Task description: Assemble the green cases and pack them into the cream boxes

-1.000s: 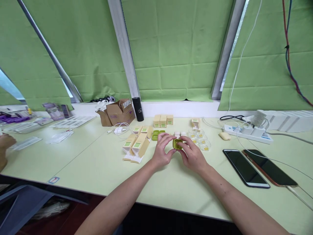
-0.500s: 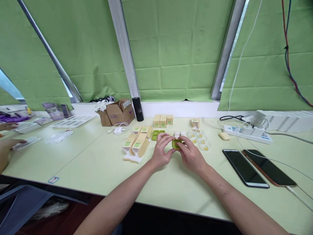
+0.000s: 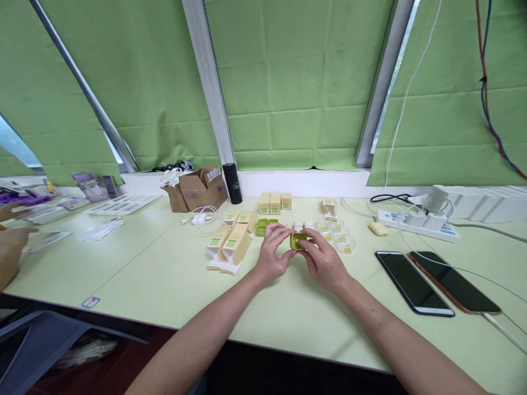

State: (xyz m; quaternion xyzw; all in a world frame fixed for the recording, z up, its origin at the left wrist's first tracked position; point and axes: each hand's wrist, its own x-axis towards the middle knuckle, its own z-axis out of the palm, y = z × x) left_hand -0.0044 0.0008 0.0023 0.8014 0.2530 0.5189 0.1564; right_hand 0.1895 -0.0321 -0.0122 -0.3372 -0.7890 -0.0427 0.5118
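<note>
Between my hands, just above the table, is a small green square tray (image 3: 298, 241) with its hollow side towards me. My left hand (image 3: 273, 253) grips its left edge with thumb and fingers. My right hand (image 3: 323, 260) holds it from the right, fingers reaching into the hollow. Behind my left hand lie more green trays (image 3: 267, 226). Small white pieces (image 3: 298, 225) sit just past the held one. To the right are clear plastic covers (image 3: 344, 243) with yellow spots. Cream cartons with green windows (image 3: 236, 241) lie left of my left hand.
Small closed cartons (image 3: 274, 203) stand at the back, with another carton (image 3: 329, 209) to their right. A cardboard box (image 3: 203, 189) and black bottle (image 3: 232, 184) are back left. Two phones (image 3: 414, 282), a power strip (image 3: 418, 225) and cables lie right. A co-worker's arm (image 3: 12, 249) is far left.
My hands and the green tray stay almost still. At the far left, the co-worker's hand and arm have shifted and blur with motion.
</note>
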